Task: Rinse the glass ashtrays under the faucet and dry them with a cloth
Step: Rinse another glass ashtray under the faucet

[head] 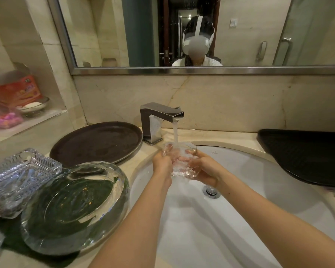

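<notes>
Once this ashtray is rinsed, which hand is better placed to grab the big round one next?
Left, probably. The round ashtray sits on the counter left of the sink, close beside the left hand. The right hand would have to cross over, so it could keep holding the small ashtray.

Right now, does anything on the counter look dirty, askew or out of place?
Yes. The large round glass ashtray left of the white sink holds orange-brown specks and sits tilted, its left edge against the ribbed rectangular glass ashtray.
</notes>
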`<state>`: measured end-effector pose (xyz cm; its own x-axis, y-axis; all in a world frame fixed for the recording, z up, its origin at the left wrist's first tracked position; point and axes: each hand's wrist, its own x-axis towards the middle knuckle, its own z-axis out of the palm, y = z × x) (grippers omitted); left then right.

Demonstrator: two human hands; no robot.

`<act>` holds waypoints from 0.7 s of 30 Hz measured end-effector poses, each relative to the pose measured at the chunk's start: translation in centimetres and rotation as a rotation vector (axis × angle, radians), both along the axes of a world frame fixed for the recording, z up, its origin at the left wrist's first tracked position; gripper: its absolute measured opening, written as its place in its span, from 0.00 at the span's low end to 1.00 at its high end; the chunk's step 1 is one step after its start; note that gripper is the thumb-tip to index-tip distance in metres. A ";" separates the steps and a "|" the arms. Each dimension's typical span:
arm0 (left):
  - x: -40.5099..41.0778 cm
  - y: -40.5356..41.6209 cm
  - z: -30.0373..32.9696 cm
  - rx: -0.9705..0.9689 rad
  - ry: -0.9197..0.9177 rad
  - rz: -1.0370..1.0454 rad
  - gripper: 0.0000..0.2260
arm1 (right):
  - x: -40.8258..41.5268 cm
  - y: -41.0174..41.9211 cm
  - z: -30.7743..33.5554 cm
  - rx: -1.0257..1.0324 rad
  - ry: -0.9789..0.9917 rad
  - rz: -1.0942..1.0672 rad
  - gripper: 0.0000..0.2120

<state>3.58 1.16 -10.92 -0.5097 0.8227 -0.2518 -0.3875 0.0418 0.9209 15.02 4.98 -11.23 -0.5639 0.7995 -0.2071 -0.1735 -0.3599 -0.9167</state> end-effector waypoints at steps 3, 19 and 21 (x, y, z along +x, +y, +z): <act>0.1 -0.2 -0.1 0.008 0.049 -0.039 0.12 | 0.3 0.3 -0.3 0.146 -0.150 -0.059 0.16; 1.8 -2.0 0.4 0.048 1.007 0.075 0.10 | 2.7 -1.5 1.6 1.419 -0.958 -0.351 0.10; 2.0 -2.5 0.5 0.105 1.109 0.058 0.10 | 3.5 -2.0 1.5 1.461 -0.980 -0.375 0.09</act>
<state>5.62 -1.33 -10.41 -0.4473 0.7810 0.4359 0.6528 -0.0481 0.7560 18.57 2.98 -9.69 -0.4470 0.6657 0.5975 0.6981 0.6772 -0.2323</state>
